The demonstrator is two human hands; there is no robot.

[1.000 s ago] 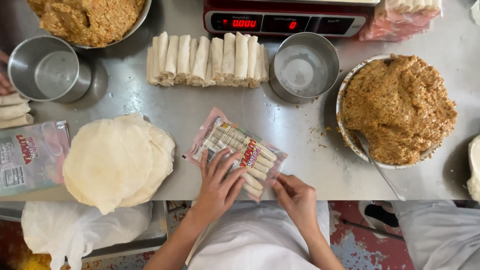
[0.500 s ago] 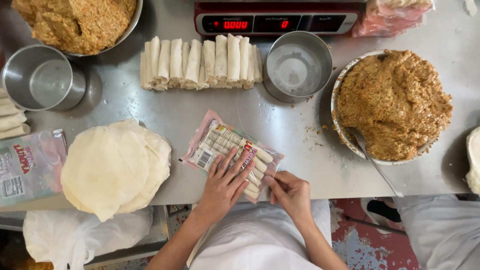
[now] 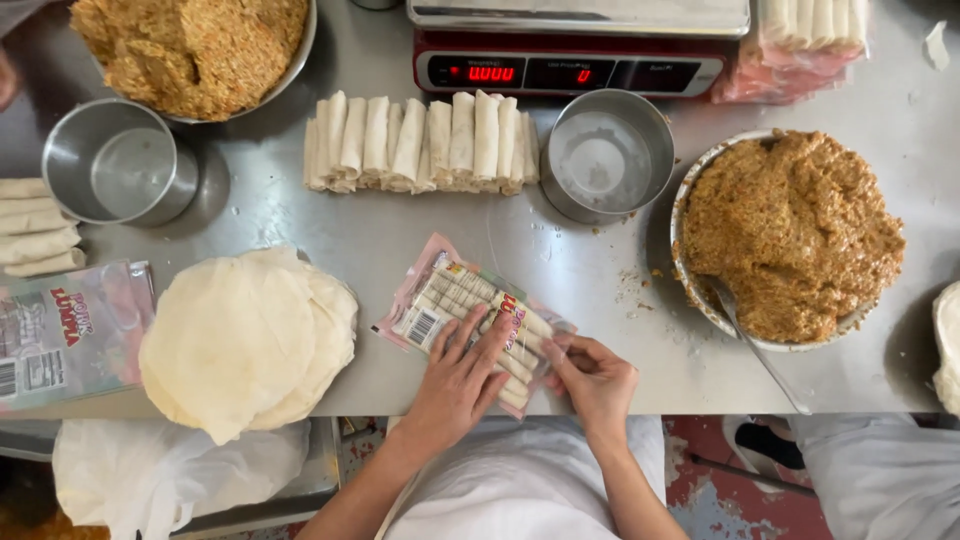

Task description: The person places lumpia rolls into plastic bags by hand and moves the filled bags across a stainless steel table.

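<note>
Item: clear plastic packet of rolled spring rolls, printed label on top, lying slantwise on the steel counter near its front edge. The left hand lies flat on the packet, fingers spread, pressing it down; the right hand is pinched closed on the packet's near right end. Handling, as judged: light, the film slick and limp, the rolls inside soft and easily crushed; best taken by the film edges or supported flat from beneath. Adjacent: stack of round wrappers to the left, a row of finished rolls behind, an empty steel cup, a bowl of brown filling with a spoon, a red scale.
</note>
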